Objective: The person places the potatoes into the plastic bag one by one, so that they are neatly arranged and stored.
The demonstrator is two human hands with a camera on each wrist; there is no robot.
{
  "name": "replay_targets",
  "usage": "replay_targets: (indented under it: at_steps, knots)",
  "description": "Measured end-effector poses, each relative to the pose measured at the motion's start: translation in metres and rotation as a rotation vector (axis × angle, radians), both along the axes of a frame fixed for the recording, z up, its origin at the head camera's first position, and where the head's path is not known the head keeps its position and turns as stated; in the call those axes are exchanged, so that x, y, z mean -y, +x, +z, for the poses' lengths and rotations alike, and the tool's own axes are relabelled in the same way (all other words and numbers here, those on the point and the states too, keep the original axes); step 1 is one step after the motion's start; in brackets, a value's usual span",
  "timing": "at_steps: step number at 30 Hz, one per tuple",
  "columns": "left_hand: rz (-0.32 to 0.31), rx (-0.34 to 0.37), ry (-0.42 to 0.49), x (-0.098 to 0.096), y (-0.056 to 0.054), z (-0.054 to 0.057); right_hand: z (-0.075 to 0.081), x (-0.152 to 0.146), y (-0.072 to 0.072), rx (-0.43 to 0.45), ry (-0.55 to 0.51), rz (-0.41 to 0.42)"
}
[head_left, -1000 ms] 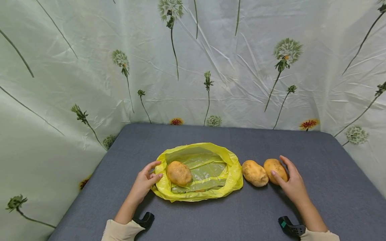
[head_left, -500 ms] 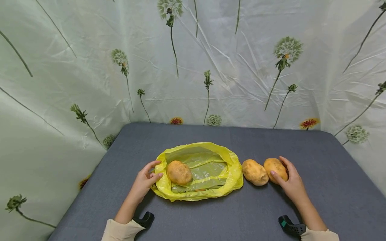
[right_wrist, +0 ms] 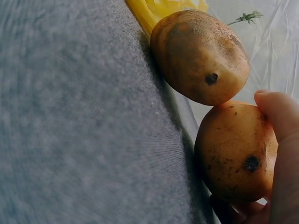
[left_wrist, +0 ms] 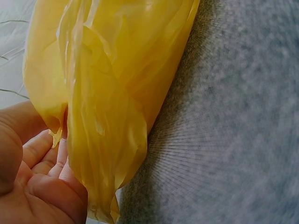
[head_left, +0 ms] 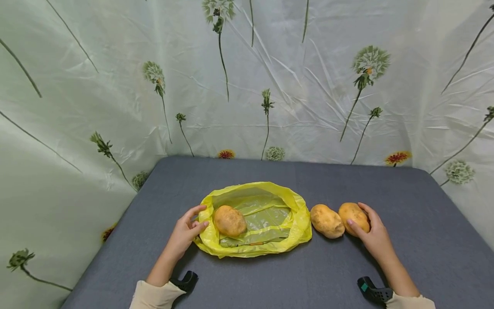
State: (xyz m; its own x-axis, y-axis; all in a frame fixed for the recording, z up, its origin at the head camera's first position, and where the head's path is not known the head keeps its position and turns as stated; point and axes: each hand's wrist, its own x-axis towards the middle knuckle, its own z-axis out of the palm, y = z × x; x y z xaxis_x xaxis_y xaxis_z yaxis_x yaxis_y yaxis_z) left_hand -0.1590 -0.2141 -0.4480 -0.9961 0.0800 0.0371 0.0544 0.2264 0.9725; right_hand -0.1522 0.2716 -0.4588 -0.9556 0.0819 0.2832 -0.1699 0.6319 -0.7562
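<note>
A yellow plastic bag lies with its mouth spread wide on the grey surface, and one potato rests inside at its left. My left hand pinches the bag's left rim between thumb and fingers; the left wrist view shows the crumpled yellow plastic beside the palm. To the right of the bag sits a second potato, close to the rim. My right hand holds a third potato, thumb in front and fingers behind. In the right wrist view the two outer potatoes touch, and both show dark spots.
The grey padded surface reaches back to a pale curtain printed with flowers, which also hangs along the left side. A black wrist device sits on the left wrist and another black device on the right.
</note>
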Motion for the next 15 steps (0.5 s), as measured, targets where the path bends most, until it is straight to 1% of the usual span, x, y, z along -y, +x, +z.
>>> replay_targets:
  at_steps: [4, 8, 12, 15]
  knots:
    - [0.002, 0.003, 0.003, 0.001, 0.000, 0.001, -0.001, 0.001, -0.001, -0.006, -0.002, 0.000]
    - [-0.005, 0.012, 0.009, 0.000, 0.000, 0.004, -0.004, 0.000, -0.001, -0.023, 0.005, -0.013]
    - [-0.008, 0.013, 0.010, -0.005, 0.005, 0.015, -0.005, -0.001, -0.001, -0.037, 0.004, -0.025]
    - [-0.009, 0.011, -0.006, -0.010, 0.009, 0.022, -0.003, -0.002, 0.000, -0.056, 0.002, -0.043]
